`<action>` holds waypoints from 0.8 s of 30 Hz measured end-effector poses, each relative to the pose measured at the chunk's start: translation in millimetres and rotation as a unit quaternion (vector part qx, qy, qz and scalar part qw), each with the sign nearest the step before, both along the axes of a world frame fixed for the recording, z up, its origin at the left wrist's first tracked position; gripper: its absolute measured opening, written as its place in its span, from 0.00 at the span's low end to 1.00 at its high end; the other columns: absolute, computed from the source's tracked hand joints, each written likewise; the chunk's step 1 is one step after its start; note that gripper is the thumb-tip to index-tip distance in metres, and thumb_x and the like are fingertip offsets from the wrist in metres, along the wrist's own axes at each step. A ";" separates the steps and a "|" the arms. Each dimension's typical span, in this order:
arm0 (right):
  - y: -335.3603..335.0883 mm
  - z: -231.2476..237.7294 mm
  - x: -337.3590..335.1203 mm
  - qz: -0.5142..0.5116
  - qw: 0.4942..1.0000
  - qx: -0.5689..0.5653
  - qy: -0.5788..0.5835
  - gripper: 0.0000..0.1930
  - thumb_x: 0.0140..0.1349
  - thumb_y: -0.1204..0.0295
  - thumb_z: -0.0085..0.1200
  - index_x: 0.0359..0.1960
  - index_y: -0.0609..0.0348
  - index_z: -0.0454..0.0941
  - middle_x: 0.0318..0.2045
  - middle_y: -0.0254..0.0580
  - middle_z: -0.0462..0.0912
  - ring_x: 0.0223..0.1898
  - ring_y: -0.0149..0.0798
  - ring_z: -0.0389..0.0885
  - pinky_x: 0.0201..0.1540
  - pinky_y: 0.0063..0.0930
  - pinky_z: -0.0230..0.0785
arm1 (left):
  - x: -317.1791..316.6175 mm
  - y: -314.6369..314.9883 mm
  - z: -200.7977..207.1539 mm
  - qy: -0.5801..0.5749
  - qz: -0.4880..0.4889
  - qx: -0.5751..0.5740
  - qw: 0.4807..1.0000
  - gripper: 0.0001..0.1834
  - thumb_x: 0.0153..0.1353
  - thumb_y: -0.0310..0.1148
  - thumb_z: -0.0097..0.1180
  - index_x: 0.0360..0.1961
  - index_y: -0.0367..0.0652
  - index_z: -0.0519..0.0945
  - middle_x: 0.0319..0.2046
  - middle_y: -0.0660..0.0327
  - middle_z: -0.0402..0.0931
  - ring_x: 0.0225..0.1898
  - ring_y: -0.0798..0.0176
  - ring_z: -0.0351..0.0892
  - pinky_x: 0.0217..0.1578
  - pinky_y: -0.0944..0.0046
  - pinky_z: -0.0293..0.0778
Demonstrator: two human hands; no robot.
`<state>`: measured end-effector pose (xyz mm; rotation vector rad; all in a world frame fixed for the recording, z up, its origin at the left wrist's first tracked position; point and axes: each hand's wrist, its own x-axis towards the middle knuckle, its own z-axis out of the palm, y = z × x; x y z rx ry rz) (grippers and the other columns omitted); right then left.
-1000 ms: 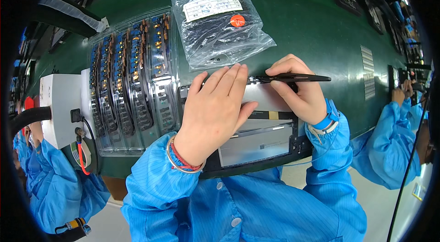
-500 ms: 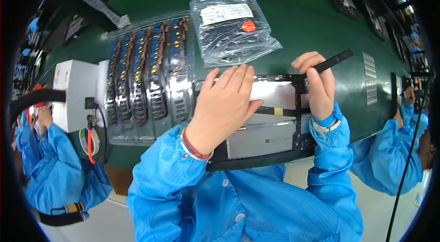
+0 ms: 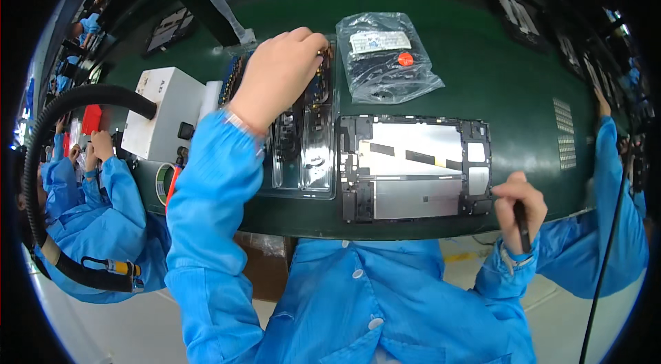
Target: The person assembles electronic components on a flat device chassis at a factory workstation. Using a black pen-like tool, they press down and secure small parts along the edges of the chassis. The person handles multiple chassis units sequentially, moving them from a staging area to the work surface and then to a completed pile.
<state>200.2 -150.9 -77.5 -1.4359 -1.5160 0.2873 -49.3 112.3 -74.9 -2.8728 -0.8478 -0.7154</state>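
Observation:
My left hand (image 3: 281,78) reaches over a clear plastic tray (image 3: 318,188) of narrow dark boards with blue and gold parts. Its fingers are curled together at the tray's far right end; what they pinch is hidden under them. In front of me lies an opened tablet housing (image 3: 416,197), black-framed with silver panels and dark strips across the middle. My right hand (image 3: 521,202) is just off its near right corner, closed around a slim black stick-like tool (image 3: 522,230) that points down toward my wrist.
A clear bag (image 3: 389,68) with dark contents, a white label and an orange sticker lies beyond the housing. At left stand a white box (image 3: 162,112) with a black hose and a tape roll (image 3: 165,181). A sheet of small pale pieces (image 3: 564,133) lies right. Co-workers sit on both sides.
My left hand has left the housing and moved left and away, over the tray. My right hand has drawn back toward me, the black tool turned downward. The view has shifted.

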 end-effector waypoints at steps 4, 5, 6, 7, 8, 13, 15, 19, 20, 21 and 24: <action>-2.6 3.6 -20.2 0.053 0.997 0.048 0.020 0.05 0.45 0.75 0.54 0.24 0.62 0.79 0.11 0.33 0.69 0.16 0.31 0.62 0.25 0.26 0.54 | 21.3 48.1 -32.2 0.144 0.075 0.124 0.979 0.06 0.47 0.31 0.58 0.29 0.46 0.78 0.28 0.61 0.73 0.35 0.57 0.75 0.35 0.59 0.70; -5.5 0.3 -22.1 0.049 0.996 0.064 0.042 0.05 0.47 0.74 0.54 0.24 0.62 0.79 0.11 0.33 0.69 0.16 0.31 0.62 0.25 0.26 0.54 | 24.7 54.3 -39.2 0.166 0.096 0.137 0.972 0.06 0.46 0.32 0.58 0.28 0.46 0.78 0.28 0.62 0.73 0.34 0.58 0.75 0.35 0.59 0.70; -7.7 -4.9 -24.6 0.047 0.994 0.079 0.065 0.06 0.48 0.73 0.53 0.25 0.62 0.79 0.11 0.33 0.69 0.16 0.31 0.62 0.25 0.26 0.54 | 25.7 58.1 -45.0 0.165 0.108 0.137 0.971 0.06 0.46 0.33 0.59 0.27 0.47 0.79 0.28 0.62 0.73 0.35 0.58 0.75 0.35 0.59 0.70; -10.7 -10.2 -25.7 0.045 0.991 0.091 0.087 0.06 0.49 0.73 0.53 0.25 0.63 0.79 0.11 0.33 0.69 0.16 0.31 0.62 0.25 0.26 0.54 | 27.5 59.1 -49.4 0.163 0.119 0.134 0.970 0.06 0.45 0.33 0.59 0.27 0.47 0.79 0.28 0.62 0.73 0.35 0.58 0.75 0.35 0.59 0.69; -13.4 -14.4 -25.3 0.051 0.990 0.090 0.096 0.09 0.53 0.71 0.49 0.26 0.63 0.79 0.11 0.33 0.69 0.18 0.30 0.63 0.25 0.24 0.54 | 27.8 60.9 -51.4 0.162 0.133 0.131 0.969 0.06 0.45 0.34 0.60 0.26 0.48 0.79 0.28 0.63 0.73 0.35 0.58 0.75 0.35 0.59 0.69; -9.1 -12.0 -40.1 0.055 0.986 0.033 0.152 0.14 0.61 0.68 0.43 0.31 0.65 0.78 0.14 0.35 0.72 0.21 0.30 0.67 0.26 0.23 0.59 | 20.5 46.2 -33.9 -0.003 0.119 0.068 0.991 0.04 0.48 0.29 0.52 0.25 0.43 0.78 0.26 0.57 0.75 0.32 0.53 0.76 0.35 0.56 0.71; -7.0 -7.3 -44.8 0.046 0.983 0.007 0.178 0.14 0.62 0.67 0.43 0.32 0.66 0.78 0.15 0.37 0.72 0.22 0.31 0.69 0.27 0.23 0.61 | 17.5 17.2 6.9 -0.124 0.111 -0.012 0.986 0.05 0.50 0.28 0.51 0.27 0.39 0.75 0.26 0.52 0.76 0.30 0.48 0.76 0.32 0.56 0.72; 4.8 -8.0 -58.2 0.103 0.927 -0.091 0.348 0.14 0.63 0.68 0.43 0.35 0.68 0.77 0.21 0.39 0.77 0.26 0.30 0.73 0.30 0.23 0.64 | 6.9 -71.8 53.5 -0.328 -0.025 0.050 0.943 0.09 0.43 0.18 0.59 0.27 0.39 0.77 0.28 0.59 0.78 0.29 0.58 0.78 0.34 0.61 0.74; 11.7 -6.0 -64.1 0.133 0.912 -0.091 0.377 0.14 0.63 0.68 0.43 0.35 0.69 0.77 0.23 0.40 0.78 0.28 0.30 0.74 0.32 0.23 0.66 | 4.4 -88.4 54.2 -0.264 -0.066 0.151 0.950 0.07 0.44 0.20 0.58 0.27 0.42 0.78 0.29 0.60 0.78 0.30 0.61 0.79 0.36 0.59 0.74; 21.1 -3.5 -71.1 0.168 0.894 -0.092 0.405 0.14 0.63 0.69 0.43 0.36 0.69 0.77 0.25 0.41 0.78 0.30 0.30 0.75 0.34 0.23 0.67 | -3.7 -107.0 51.4 -0.211 -0.117 0.128 0.962 0.07 0.43 0.23 0.57 0.26 0.44 0.78 0.30 0.59 0.78 0.31 0.62 0.79 0.38 0.58 0.74; 35.4 -1.5 -92.3 0.186 0.843 -0.091 0.496 0.14 0.63 0.69 0.43 0.39 0.69 0.76 0.31 0.44 0.80 0.36 0.32 0.77 0.40 0.24 0.69 | -8.5 -147.1 39.3 -0.154 -0.208 0.160 0.953 0.06 0.43 0.28 0.54 0.26 0.47 0.76 0.29 0.62 0.76 0.31 0.64 0.77 0.38 0.63 0.73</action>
